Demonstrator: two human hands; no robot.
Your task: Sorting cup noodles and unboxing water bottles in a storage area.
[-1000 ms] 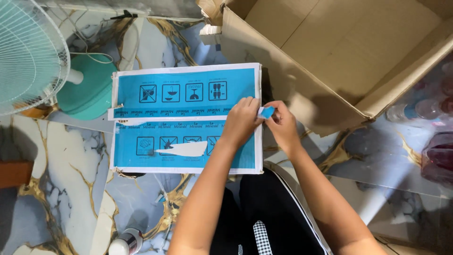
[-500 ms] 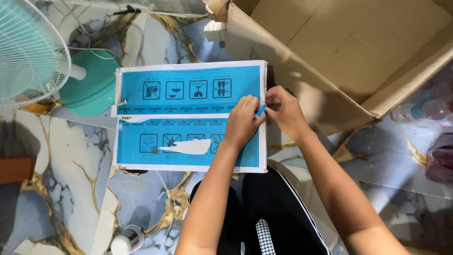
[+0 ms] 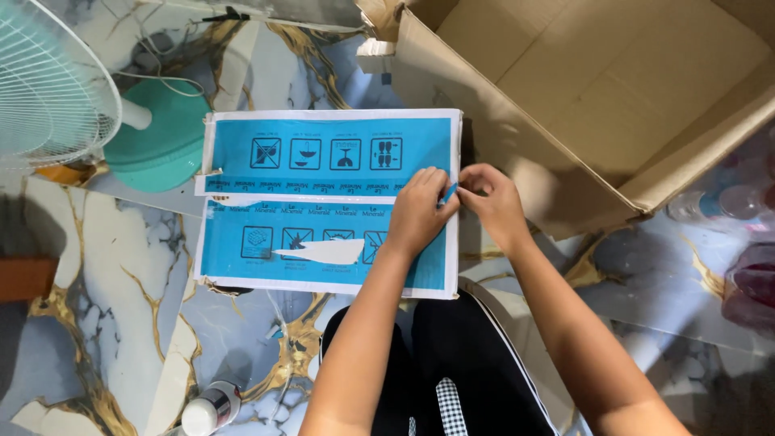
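Count: one blue carton [image 3: 323, 202], one large open brown cardboard box [image 3: 597, 105], one mint-green pedestal fan [image 3: 56, 89], one small white-capped bottle [image 3: 208, 408], two bare hands.

Carton, position: it lies flat on the marbled floor [image 3: 97, 307], right in front of the seated person's knees, just left of the brown box and just right of the fan's round base.

Carton, look: blue face with a white border, two rows of four square pictograms, a taped seam running across the middle, and a torn white patch in the lower row.

Left hand [image 3: 418, 211]: palm down, fingers spread loosely and pressed flat on the carton's right end; thumb tucked toward the small blue tab [image 3: 449, 194].

Right hand [image 3: 494, 202]: at the carton's right edge, thumb and forefinger pinched shut on the blue tab, other fingers curled.

Bottle: on the floor well below the carton's lower left corner.
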